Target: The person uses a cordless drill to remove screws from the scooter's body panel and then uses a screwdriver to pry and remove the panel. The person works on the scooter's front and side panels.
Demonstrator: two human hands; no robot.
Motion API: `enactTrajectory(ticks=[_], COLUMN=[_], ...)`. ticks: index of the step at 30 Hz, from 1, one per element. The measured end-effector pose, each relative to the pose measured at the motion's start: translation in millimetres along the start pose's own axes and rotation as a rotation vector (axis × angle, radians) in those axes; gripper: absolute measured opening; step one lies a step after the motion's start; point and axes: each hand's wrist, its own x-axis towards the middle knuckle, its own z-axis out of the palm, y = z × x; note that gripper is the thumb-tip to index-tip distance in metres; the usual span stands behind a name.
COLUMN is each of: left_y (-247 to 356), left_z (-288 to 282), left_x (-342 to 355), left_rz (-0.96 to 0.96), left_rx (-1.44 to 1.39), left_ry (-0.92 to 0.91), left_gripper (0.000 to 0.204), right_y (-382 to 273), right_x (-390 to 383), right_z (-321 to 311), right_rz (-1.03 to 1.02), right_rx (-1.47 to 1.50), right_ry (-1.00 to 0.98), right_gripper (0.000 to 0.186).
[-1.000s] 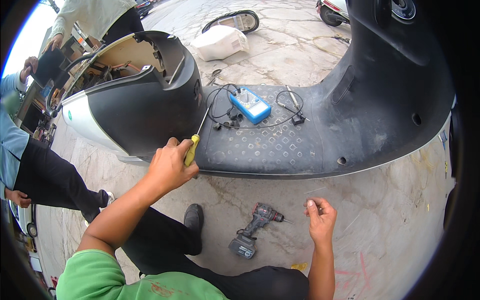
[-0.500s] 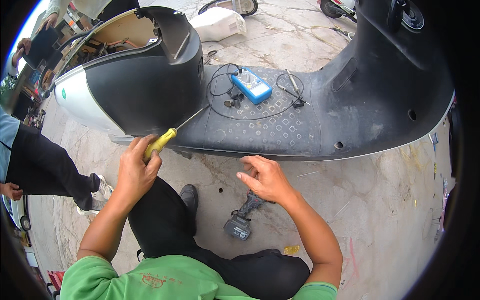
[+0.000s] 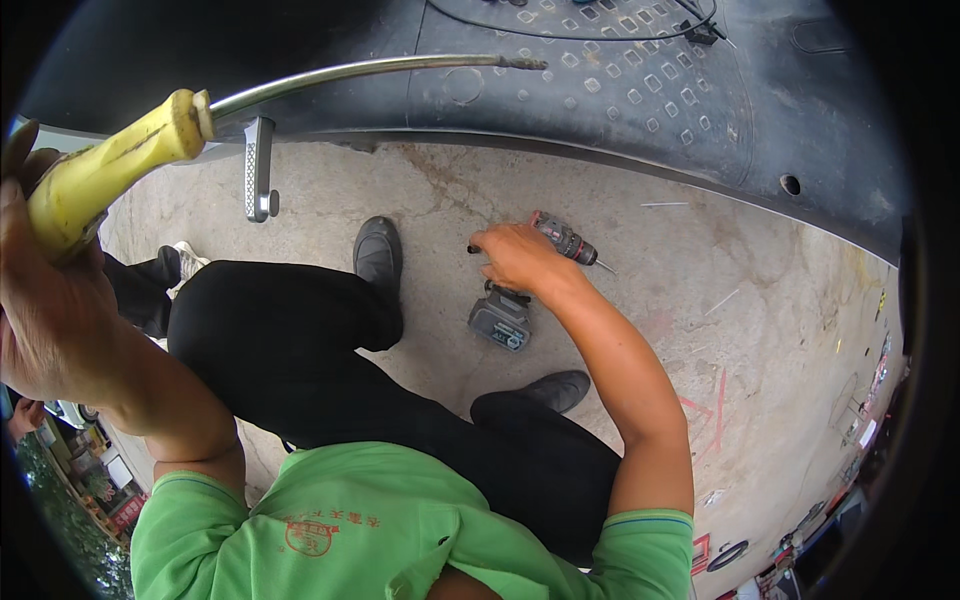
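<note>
Left hand: the left hand is wrapped tight around the yellow handle of a screwdriver, raised close to the camera, left of the scooter footboard.
Screwdriver shaft: the long metal shaft runs from the handle out across the footboard, its tip over the studded rubber mat.
Right hand: the right hand is down on the pavement below the footboard's edge, fingers closed on the grip of a cordless drill.
Drill: it lies on the concrete floor just below the footboard, chuck and bit pointing right, dark battery block toward the person.
Kickstand peg: a silver folding peg hangs under the footboard's left part.
Shoes: two black shoes stand on the concrete, one left of the drill, one below it.
</note>
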Motion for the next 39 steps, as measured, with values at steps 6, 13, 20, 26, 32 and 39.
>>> enactTrajectory(ticks=[6,13,20,26,32,39], left_y=[-1.1,4.2,-5.7,14.5,1.5,-11.2], left_z=[7.9,24.1,24.7,32.4,20.1,20.6], left_x=[-20.4,-21.3,-10.1,-1.9,-3.0,3.0], left_rz=[-0.124,-0.210,-0.335,-0.351,-0.336,-0.271], left_rx=[-0.225,-0.320,-0.606,-0.741,-0.722,-0.738], left_ry=[-0.090,-0.203,-0.102,-0.185,-0.241,-0.288], left_gripper=[0.028,0.024,0.025,0.015,0.014,0.014], right_y=[24.1,11.2,-76.9,-61.1,-84.2,-87.1], right_x=[64.3,31.6,-43.6,3.6,33.6,58.1], right_z=[91.1,57.5,-165.8,-237.5,-248.6,-263.4], right_rz=[0.132,-0.058,-0.285,0.071,0.229,0.355], right_rx=[-0.091,0.083,0.153,-0.319,-0.376,-0.533], right_ry=[0.131,0.226,0.887,1.083,0.973,0.842], right_gripper=[0.021,0.019,0.023,0.032,0.043,0.058])
